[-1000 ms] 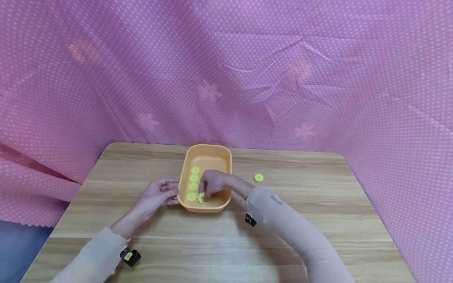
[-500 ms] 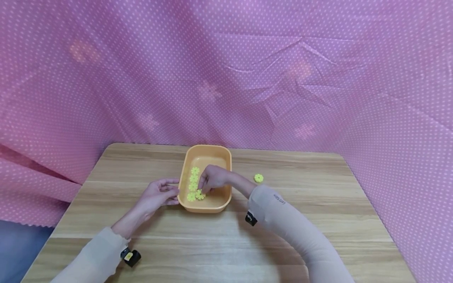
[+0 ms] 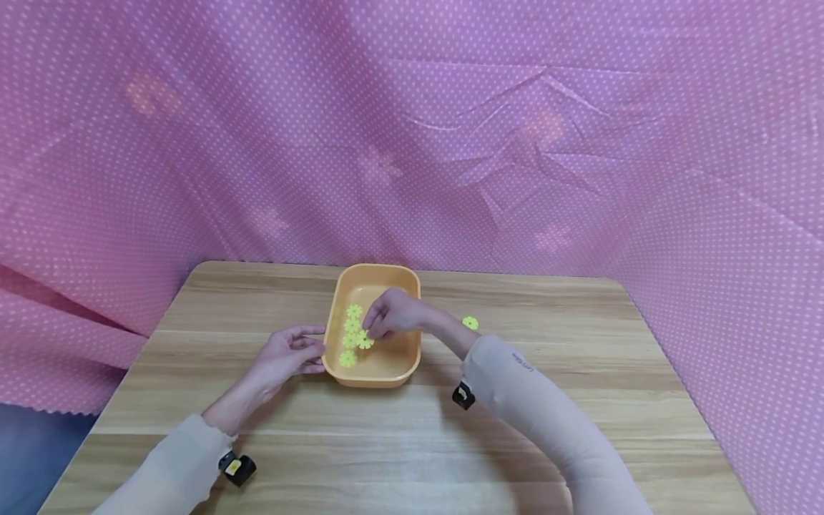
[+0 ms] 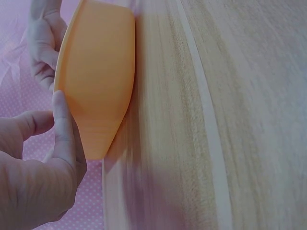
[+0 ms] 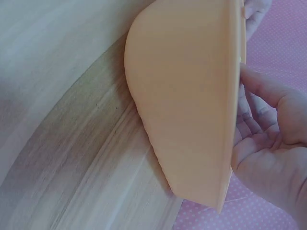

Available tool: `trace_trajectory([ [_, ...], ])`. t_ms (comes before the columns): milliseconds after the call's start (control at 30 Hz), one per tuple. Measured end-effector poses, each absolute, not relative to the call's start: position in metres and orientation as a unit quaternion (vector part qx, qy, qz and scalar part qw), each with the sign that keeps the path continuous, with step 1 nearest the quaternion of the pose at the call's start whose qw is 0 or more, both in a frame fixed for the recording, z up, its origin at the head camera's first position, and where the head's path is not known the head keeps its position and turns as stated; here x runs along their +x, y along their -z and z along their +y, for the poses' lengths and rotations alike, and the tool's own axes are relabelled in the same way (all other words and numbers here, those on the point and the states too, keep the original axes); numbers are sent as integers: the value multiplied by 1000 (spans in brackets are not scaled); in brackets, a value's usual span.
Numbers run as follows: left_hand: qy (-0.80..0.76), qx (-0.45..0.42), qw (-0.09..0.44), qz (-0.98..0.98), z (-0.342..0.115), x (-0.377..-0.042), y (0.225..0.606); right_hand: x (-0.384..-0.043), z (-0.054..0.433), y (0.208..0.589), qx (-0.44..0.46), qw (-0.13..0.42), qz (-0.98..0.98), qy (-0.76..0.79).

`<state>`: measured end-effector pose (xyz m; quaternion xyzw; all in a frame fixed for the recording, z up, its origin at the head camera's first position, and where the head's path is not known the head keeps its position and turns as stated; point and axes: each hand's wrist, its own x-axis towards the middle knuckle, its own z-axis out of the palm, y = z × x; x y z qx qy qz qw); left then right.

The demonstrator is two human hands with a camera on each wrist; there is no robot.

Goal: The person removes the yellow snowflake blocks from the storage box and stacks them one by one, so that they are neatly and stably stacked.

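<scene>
An orange rectangular basin [image 3: 376,381] stands on the wooden table. My left hand [image 3: 290,357] is at its left side, fingers extended and touching the outer wall, as the left wrist view shows with the hand [image 4: 43,167] at the rim. Inside, several yellow flower-shaped pieces [image 3: 347,357] lie in a column along the left wall. My right hand [image 3: 395,313] reaches over the right rim and pinches another yellow flower-shaped piece [image 3: 365,339], which overlaps the column's edge. In the right wrist view the basin wall hides the fingertips of this hand [image 5: 273,129].
One more yellow flower-shaped piece [image 3: 471,322] lies on the table [image 3: 547,307], right of the basin and just beyond the right forearm. A pink dotted cloth [image 3: 412,143] hangs behind the table and along its sides.
My right hand has moved away from the basin's near end with the flower-shaped piece, going from beside the nearest piece to farther up the column. The left hand has stayed in place.
</scene>
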<state>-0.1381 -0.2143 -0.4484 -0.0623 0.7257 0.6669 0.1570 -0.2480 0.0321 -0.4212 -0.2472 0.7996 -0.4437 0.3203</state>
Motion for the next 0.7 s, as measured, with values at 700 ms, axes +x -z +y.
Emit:
trace_trajectory([
  [700, -668, -57, 163, 724, -216, -139, 447, -242, 60, 403, -227, 310, 777, 499],
])
